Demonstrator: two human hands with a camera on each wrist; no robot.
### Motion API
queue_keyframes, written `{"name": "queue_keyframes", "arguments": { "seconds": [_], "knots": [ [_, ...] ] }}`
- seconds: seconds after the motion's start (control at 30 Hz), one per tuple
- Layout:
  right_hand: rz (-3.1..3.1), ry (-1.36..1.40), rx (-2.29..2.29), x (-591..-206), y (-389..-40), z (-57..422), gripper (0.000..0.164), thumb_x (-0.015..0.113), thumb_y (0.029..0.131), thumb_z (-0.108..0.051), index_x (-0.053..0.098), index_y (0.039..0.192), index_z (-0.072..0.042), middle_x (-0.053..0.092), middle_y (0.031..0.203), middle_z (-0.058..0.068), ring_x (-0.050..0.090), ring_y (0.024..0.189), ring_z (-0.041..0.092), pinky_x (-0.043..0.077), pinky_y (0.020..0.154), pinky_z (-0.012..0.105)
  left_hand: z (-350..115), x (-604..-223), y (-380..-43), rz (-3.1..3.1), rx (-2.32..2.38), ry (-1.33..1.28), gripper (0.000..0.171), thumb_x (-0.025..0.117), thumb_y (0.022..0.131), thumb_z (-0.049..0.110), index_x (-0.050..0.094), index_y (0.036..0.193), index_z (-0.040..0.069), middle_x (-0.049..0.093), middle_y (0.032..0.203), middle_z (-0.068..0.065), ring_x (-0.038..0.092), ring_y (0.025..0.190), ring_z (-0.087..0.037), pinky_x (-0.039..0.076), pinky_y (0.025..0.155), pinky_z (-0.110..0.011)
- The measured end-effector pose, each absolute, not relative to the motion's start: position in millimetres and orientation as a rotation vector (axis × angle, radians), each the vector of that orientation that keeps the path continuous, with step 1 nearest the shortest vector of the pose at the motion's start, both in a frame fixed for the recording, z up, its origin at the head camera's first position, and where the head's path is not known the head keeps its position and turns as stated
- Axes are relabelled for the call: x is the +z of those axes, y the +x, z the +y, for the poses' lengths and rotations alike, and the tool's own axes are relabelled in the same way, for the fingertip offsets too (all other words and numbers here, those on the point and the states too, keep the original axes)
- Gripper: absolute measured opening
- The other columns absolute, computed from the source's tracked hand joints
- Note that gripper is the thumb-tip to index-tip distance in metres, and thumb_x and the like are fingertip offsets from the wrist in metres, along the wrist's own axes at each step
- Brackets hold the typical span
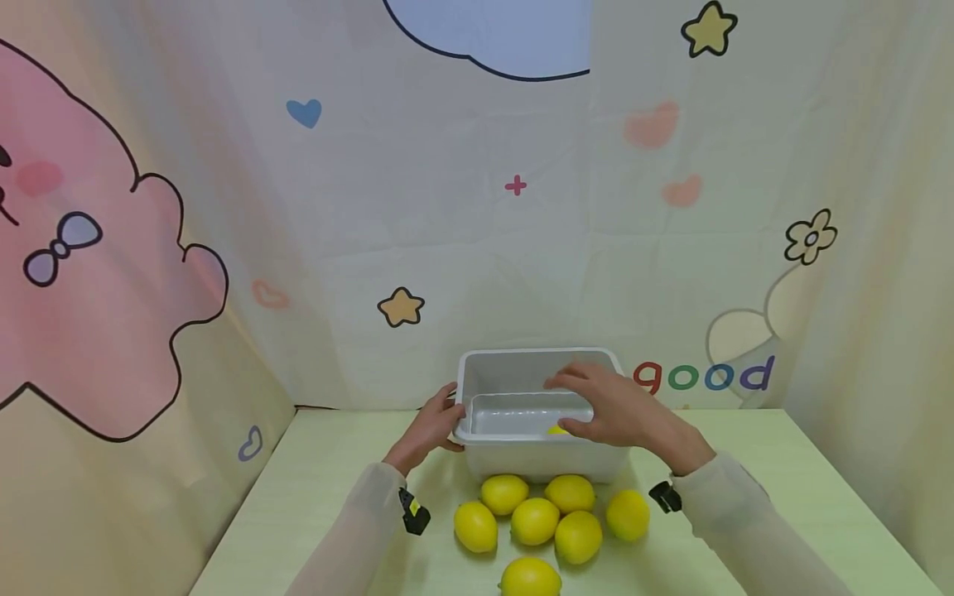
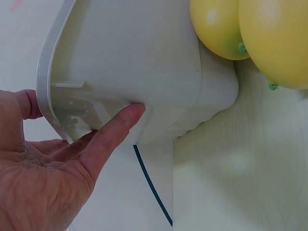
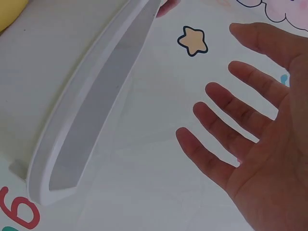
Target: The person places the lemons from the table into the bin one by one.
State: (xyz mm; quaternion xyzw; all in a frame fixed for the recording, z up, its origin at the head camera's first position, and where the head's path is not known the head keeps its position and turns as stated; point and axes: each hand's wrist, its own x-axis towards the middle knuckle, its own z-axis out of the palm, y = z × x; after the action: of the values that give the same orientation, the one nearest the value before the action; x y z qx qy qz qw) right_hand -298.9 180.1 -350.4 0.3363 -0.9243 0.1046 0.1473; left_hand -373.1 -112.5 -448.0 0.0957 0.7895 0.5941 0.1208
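- Yellow lemons [image 1: 535, 521] first: I count seven on the pale table [image 1: 313, 463], bunched in front of the bin, the nearest cut off by the bottom of the head view.
- The bin [image 1: 544, 463] is light grey, probably plastic, upright near the backdrop [image 1: 514, 265]. A sliver of yellow fruit [image 1: 556, 430] shows inside, low behind the front rim; can't tell if more is hidden.
- Left hand [image 1: 430, 425] has the bin's left side: one digit over the rim, other fingers against the outer wall, so basically pinching the edge.
- Right hand [image 1: 614, 404] is over the opening, fingers spread, thumb apart, nothing in it.
- My read: lemons are being loaded and this is the letting-go step, with most of the pile left. Could be unloading instead, tbh; one moment can't settle it.
- If it's loading, the next move calls for the right hand to reach down, close round one lemon and lift it over the front rim, while the left steadies things.
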Motion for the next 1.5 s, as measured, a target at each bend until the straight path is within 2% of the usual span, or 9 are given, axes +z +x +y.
{"name": "queue_keyframes", "arguments": {
  "seconds": [0.2,0.63,1.0,1.13,1.5],
  "knots": [
    [-2.622,0.964,0.315,-356,-290,180,0.045,0.071,0.079,-0.036,0.059,0.12,-0.026,0.057,0.12,-0.004,0.052,0.11,0.016,0.051,0.091,0.034,-114,-448,-375,2.304,1.738,0.263,0.061,0.045,0.092,0.022,0.02,0.148,0.016,0.037,0.146,-0.019,0.048,0.122,-0.043,0.058,0.066,-0.045],
    [-2.561,1.0,0.308,-369,-263,182,0.045,0.07,0.079,-0.036,0.057,0.121,-0.028,0.055,0.123,-0.007,0.054,0.111,0.014,0.052,0.09,0.034,-113,-446,-374,2.307,1.745,0.282,0.062,0.045,0.093,0.022,0.019,0.149,0.015,0.038,0.145,-0.018,0.049,0.121,-0.042,0.058,0.066,-0.045],
    [-2.583,1.0,0.302,-385,-246,187,0.047,0.071,0.078,-0.039,0.056,0.122,-0.031,0.053,0.123,-0.012,0.053,0.107,0.009,0.054,0.083,0.031,-113,-448,-374,2.297,1.748,0.263,0.062,0.045,0.092,0.022,0.02,0.149,0.017,0.037,0.146,-0.018,0.048,0.122,-0.043,0.058,0.065,-0.045],
    [-2.602,1.006,0.304,-394,-241,190,0.048,0.071,0.077,-0.038,0.056,0.122,-0.032,0.053,0.123,-0.012,0.054,0.107,0.009,0.054,0.084,0.031,-113,-448,-374,2.303,1.741,0.26,0.061,0.046,0.092,0.022,0.021,0.148,0.017,0.037,0.146,-0.019,0.049,0.122,-0.042,0.058,0.065,-0.045],
    [-2.637,1.038,0.319,-427,-235,199,0.047,0.073,0.075,-0.038,0.056,0.119,-0.032,0.054,0.119,-0.014,0.054,0.106,0.007,0.053,0.084,0.033,-111,-447,-375,2.365,1.718,0.288,0.059,0.045,0.093,0.021,0.023,0.148,0.014,0.043,0.141,-0.02,0.06,0.107,-0.033,0.058,0.061,-0.043]
  ]
}}
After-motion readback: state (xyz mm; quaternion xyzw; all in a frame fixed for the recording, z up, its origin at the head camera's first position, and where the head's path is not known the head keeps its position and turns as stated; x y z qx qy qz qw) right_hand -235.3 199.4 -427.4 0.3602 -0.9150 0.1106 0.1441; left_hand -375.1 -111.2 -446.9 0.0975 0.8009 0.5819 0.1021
